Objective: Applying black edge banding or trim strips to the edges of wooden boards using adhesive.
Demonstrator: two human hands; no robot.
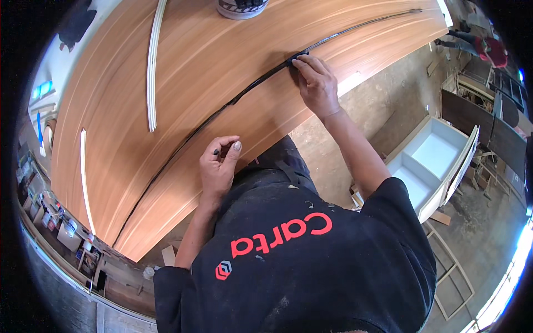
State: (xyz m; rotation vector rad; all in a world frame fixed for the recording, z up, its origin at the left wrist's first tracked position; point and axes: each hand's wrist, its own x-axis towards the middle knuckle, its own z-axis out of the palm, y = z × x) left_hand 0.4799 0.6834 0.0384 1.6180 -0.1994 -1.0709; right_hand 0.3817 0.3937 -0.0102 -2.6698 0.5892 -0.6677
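Black shirt (311, 266) fills the lower frame, closest to the lens, and just above it the left hand (218, 166) hovers at centre, thumb and forefinger pinched shut on a small dark piece (216, 151) too tiny to identify. Up at centre-top, the right hand (317, 83) presses its fingertips down on the black strip (261, 82), grip flat rather than closed around it. That strip runs along a groove across the wood-grain panel (183, 72), from lower left to upper right. White strip (154, 61) lies on the panel, upper left. Round tub (242, 8) sits at the top edge. White cabinet (433, 161) stands on the floor, right.
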